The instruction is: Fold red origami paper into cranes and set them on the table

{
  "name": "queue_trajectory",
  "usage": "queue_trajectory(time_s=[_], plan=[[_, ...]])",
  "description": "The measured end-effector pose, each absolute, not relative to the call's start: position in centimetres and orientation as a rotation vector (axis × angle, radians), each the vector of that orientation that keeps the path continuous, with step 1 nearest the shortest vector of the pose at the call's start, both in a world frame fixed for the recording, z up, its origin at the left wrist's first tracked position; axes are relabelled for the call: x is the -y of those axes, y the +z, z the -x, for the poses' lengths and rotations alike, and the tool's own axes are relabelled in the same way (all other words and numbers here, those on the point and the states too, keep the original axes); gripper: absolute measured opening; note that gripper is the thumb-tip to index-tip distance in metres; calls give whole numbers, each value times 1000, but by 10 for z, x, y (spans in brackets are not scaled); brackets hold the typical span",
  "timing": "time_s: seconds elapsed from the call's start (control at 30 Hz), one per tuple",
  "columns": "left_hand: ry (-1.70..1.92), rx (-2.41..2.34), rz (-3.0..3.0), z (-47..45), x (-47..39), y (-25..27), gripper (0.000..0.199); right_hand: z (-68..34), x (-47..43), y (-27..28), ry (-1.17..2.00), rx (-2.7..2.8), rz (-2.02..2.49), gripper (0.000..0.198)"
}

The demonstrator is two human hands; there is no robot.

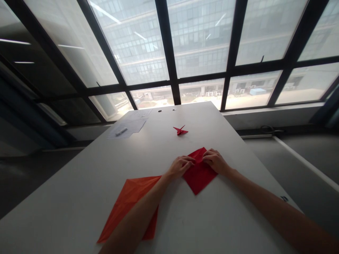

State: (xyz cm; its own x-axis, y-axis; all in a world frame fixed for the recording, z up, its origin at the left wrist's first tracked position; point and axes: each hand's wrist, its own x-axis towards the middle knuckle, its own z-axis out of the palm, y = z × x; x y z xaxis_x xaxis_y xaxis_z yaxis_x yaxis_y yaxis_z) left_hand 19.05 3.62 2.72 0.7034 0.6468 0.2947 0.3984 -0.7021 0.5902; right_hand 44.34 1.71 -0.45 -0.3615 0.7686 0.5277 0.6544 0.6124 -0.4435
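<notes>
A square of red origami paper (199, 179) lies on the white table with one corner toward me, creased across its upper part. From the left side, the curled fingers of my left hand (180, 166) grip the paper near its middle. On the opposite side my right hand (216, 162) has its thumb and fingers closed on the paper's upper right part. Both sets of fingertips are close together, and they cover parts of the sheet. Beyond the hands stands a small folded red paper crane (180, 131). Beneath my left forearm is a larger orange paper sheet (129, 197), partly hidden.
The white table (74, 197) narrows toward large framed windows (201, 38). At its far left lie printed sheets (137, 125) with a small whitish object (121, 131) on them. Two small round holes (159, 111) are near the far edge. The right table edge runs beside my right arm.
</notes>
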Motion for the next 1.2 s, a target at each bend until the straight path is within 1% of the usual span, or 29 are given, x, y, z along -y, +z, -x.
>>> queue_trajectory(time_s=[0.07, 0.17, 0.23, 0.33, 0.47, 0.53, 0.6, 0.63, 0.73, 0.83, 0.9, 1.07, 1.2], plan=[[668, -809, -2448, -191, -36, 27, 34, -444, -17, -5, 155, 2119, 1143, 22], [664, -825, -2529, -192, -35, 24, 26, -444, -16, -5, 104, 2106, 1181, 23], [653, -823, -2592, -193, -34, 21, 27, -442, -16, -5, 108, 2104, 1167, 23], [629, -814, -2694, -194, -35, 18, 33, -438, -15, -5, 235, 2102, 1071, 25], [564, -665, -2745, -196, -36, 16, 38, -432, -13, -4, 424, 2073, 1012, 25], [552, -685, -2744, -195, -37, 15, 36, -431, -11, -3, 429, 2030, 1067, 27], [583, -826, -2733, -194, -38, 13, 33, -431, -9, -3, 401, 1987, 1154, 33], [601, -902, -2721, -193, -39, 12, 32, -431, -8, -3, 389, 1988, 1190, 33], [642, -1045, -2660, -191, -42, 10, 27, -433, -7, -5, 390, 2067, 1227, 24], [671, -1077, -2596, -191, -43, 8, 21, -434, -6, -5, 381, 2128, 1210, 16], [694, -1092, -2556, -192, -43, 9, 18, -433, -5, -3, 361, 2158, 1205, 16], [706, -1150, -2504, -191, -41, 11, 16, -435, -2, 1, 311, 2220, 1215, 24], [732, -1169, -2492, -189, -44, 9, 13, -437, -2, 0, 321, 2245, 1187, 20]])
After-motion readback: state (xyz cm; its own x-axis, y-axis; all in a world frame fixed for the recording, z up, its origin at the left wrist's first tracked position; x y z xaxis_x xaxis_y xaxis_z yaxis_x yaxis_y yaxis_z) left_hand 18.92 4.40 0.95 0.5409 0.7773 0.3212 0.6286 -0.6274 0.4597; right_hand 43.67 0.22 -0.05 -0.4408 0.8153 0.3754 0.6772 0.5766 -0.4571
